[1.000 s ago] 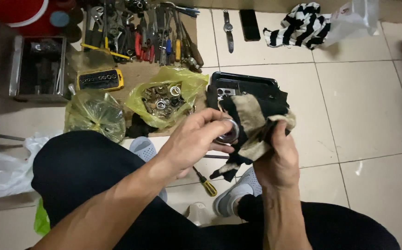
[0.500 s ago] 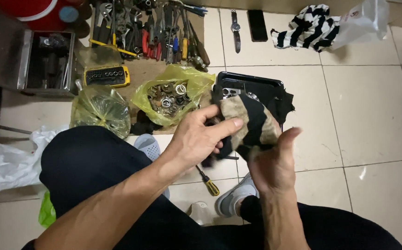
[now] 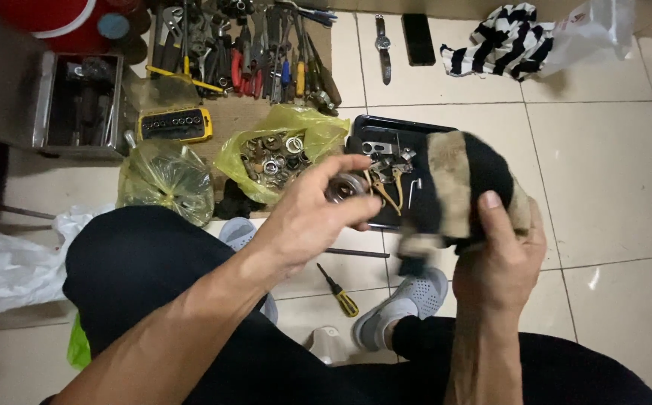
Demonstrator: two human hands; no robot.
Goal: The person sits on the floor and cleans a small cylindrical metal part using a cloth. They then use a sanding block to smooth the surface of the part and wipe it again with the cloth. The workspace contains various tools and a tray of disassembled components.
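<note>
Left hand [image 3: 303,221] pinches a small metal ring, probably a bearing [image 3: 347,186], over the black tray [image 3: 386,129]; stiff, weighty, slick, best held by its rim. Right hand [image 3: 500,259], fingers curled, clutches the soft black-and-tan rag [image 3: 465,184]

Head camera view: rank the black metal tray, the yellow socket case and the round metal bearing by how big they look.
1. Black metal tray, partly hidden by the cloth.
2. Yellow socket case.
3. Round metal bearing in the left hand, smallest despite being nearest the camera.
</note>
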